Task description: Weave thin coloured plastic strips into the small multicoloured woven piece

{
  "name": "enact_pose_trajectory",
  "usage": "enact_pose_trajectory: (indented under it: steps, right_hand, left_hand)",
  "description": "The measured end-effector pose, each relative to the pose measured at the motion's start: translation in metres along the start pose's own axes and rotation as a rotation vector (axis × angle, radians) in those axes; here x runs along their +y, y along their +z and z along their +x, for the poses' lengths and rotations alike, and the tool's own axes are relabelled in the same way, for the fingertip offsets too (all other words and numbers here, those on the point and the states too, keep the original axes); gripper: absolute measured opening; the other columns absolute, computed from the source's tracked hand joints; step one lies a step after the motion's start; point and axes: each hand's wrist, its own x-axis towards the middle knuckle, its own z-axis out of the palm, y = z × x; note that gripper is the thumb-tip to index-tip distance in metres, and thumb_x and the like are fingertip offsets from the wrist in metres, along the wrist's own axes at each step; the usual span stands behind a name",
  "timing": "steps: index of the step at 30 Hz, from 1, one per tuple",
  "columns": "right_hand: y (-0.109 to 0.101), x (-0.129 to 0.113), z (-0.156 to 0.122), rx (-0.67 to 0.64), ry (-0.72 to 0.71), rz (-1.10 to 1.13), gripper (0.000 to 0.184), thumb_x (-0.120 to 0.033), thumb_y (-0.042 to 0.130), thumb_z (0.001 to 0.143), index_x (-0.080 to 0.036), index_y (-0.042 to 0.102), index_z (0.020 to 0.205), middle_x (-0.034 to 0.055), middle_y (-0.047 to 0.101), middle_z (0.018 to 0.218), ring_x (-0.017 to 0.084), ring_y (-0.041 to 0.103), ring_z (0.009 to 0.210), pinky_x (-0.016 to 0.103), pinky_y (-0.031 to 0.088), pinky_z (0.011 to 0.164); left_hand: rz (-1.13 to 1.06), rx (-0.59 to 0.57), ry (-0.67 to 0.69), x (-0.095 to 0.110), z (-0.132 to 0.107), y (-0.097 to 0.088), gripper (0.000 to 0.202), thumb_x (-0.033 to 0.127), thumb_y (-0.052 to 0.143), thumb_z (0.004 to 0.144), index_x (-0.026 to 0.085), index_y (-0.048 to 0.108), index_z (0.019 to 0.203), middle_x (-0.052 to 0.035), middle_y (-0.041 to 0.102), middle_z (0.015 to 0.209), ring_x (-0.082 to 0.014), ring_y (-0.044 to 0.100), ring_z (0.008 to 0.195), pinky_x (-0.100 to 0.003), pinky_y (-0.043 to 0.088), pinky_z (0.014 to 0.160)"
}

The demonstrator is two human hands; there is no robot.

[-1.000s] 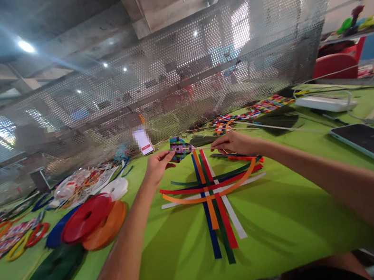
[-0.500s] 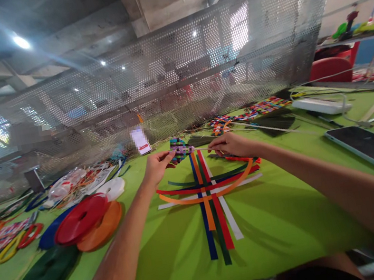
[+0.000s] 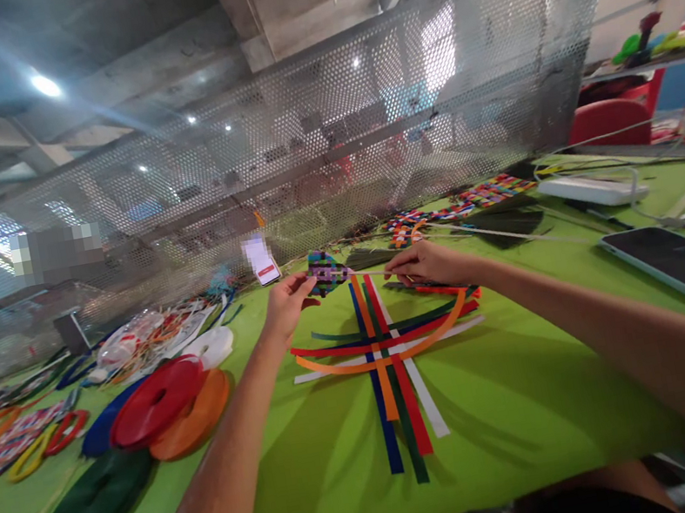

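My left hand (image 3: pixel 287 306) pinches a small woven piece (image 3: pixel 324 272), checked in green, blue and purple, above the far side of the table. From its right end a thin pale strip (image 3: pixel 370 274) runs across to my right hand (image 3: pixel 421 262), whose fingers are closed on it. Just below both hands, flat strips in blue, orange, green, red and white lie interlaced on the table. Among them, the orange strip (image 3: pixel 342 370) bows upward at its right end, while a white strip (image 3: pixel 434 408) slants toward me.
Flat coils in red (image 3: pixel 154 402), orange (image 3: pixel 202 418) and dark green (image 3: pixel 92 511) lie on the left, beside scissors (image 3: pixel 59 435). A phone (image 3: pixel 681 263) and a white power strip (image 3: pixel 592 190) sit on the right. Behind the table stands a perforated metal screen (image 3: pixel 310 147).
The woven piece has tilted a little in my left hand, its right end lower. My view has shifted slightly to the left. The interlaced strips lie as before.
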Motion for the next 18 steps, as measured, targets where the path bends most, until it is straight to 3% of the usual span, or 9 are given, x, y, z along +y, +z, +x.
enact_pose_trajectory:
  steps: [11,18]
  right_hand:
    - [0.0038,-0.0051,-0.0015,0.015,0.012,-0.001,0.038,-0.036,0.053,0.086,-0.014,0.079,0.102,0.0049,0.069,0.071,0.014,0.052,0.057,0.026,0.039,0.055]
    - [0.0034,-0.0070,-0.0017,0.020,0.018,-0.022,0.037,-0.028,0.051,0.084,-0.012,0.079,0.102,0.0052,0.069,0.070,0.014,0.052,0.058,0.026,0.039,0.055]
  left_hand:
    - [0.012,-0.028,-0.030,-0.0005,-0.0013,-0.0008,0.044,0.046,0.092,0.054,0.014,0.076,0.079,-0.0071,0.074,0.079,-0.0166,0.066,0.069,-0.023,0.055,0.055]
    - [0.020,-0.009,-0.031,-0.0024,-0.0002,-0.0006,0.042,0.044,0.091,0.057,0.014,0.078,0.082,-0.0076,0.075,0.080,-0.0162,0.065,0.068,-0.021,0.053,0.052]
